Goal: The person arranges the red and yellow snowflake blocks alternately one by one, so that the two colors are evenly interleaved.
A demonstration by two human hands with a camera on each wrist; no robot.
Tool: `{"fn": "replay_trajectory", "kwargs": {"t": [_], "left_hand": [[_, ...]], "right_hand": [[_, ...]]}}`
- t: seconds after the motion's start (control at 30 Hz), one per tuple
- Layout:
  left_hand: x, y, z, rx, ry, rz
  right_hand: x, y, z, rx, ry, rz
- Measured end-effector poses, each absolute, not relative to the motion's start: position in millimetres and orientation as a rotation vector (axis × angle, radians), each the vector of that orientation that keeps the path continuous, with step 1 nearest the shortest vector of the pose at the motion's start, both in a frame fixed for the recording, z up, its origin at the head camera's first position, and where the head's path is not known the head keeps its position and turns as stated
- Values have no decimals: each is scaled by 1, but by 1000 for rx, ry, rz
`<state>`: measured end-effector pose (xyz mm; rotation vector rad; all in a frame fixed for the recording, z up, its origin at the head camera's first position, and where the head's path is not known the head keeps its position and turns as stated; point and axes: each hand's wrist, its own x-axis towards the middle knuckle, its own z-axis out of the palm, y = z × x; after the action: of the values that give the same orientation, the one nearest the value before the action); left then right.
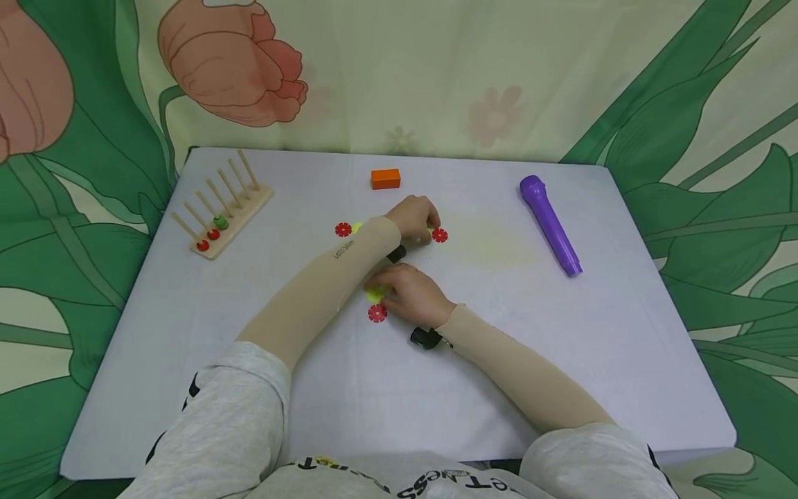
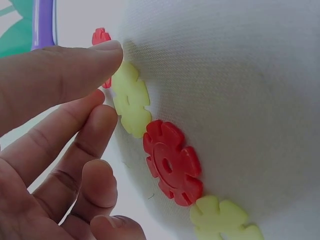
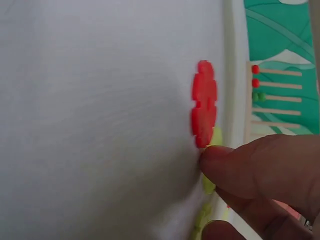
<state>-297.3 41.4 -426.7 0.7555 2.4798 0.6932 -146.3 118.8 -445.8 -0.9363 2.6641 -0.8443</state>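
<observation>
Snowflake-shaped plastic discs in red and yellow lie in a row on the white table. At the row's right end my left hand [image 1: 413, 218] is beside a red disc [image 1: 440, 235] and a yellow disc [image 2: 131, 102]. Its thumb and fingers are loosely bent and apart, and a gap shows between them in the left wrist view. Another red disc [image 2: 172, 162] follows along the row. Closer to me, my right hand [image 1: 414, 294] pinches a yellow disc [image 1: 375, 295], which adjoins a red disc [image 1: 377, 313]. The right fingers partly cover that yellow disc.
A wooden peg stand [image 1: 240, 215] with red and green beads stands at the left. An orange block [image 1: 385, 179] lies at the back. A purple microphone-shaped object [image 1: 551, 225] lies at the right. My left forearm crosses over part of the disc row.
</observation>
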Motion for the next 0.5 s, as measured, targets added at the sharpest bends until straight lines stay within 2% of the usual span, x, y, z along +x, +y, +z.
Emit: {"fn": "replay_trajectory", "kwargs": {"t": [0.5], "left_hand": [[-291,40,-422,739,2482,715]], "right_hand": [[-147,122,-445,-1021,2615,-732]]}}
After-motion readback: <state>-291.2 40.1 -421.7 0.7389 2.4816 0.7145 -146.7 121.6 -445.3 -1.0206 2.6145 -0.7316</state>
